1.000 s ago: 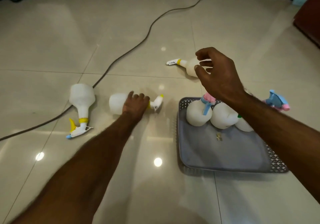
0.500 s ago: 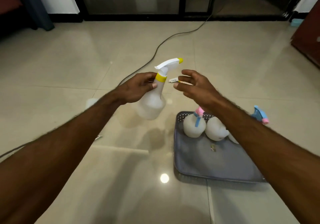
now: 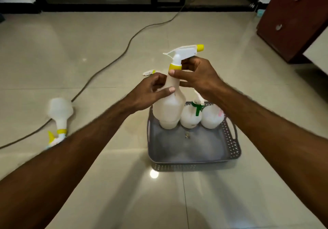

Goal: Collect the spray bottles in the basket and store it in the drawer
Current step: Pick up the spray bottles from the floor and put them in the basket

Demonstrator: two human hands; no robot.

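Both hands are holding one white spray bottle (image 3: 168,104) upright over the far left corner of the grey basket (image 3: 230,140). The left hand (image 3: 149,92) is curling round the narrow shoulder of the bottle, thumb across the front, while the right hand (image 3: 197,76) is pinching the neck just under the yellow collar. The bottle's base is looking level with the basket floor — whether it is touching or just above I cannot tell.

Two more white bottles (image 3: 200,117) are standing in the basket beside it, along the far edge. Another bottle (image 3: 59,115) is lying on its side on the tiled floor to the left, near a cable (image 3: 113,60), and the nozzle of one more (image 3: 149,72) is showing behind the left hand.

The bottle looks like thin, stiff plastic, probably light and smooth enough to slip — the neck below the collar seems the surest place to grip, since the trigger head stops the fingers sliding off. A dark wooden cabinet (image 3: 292,21) with drawer knobs is standing at the far right.
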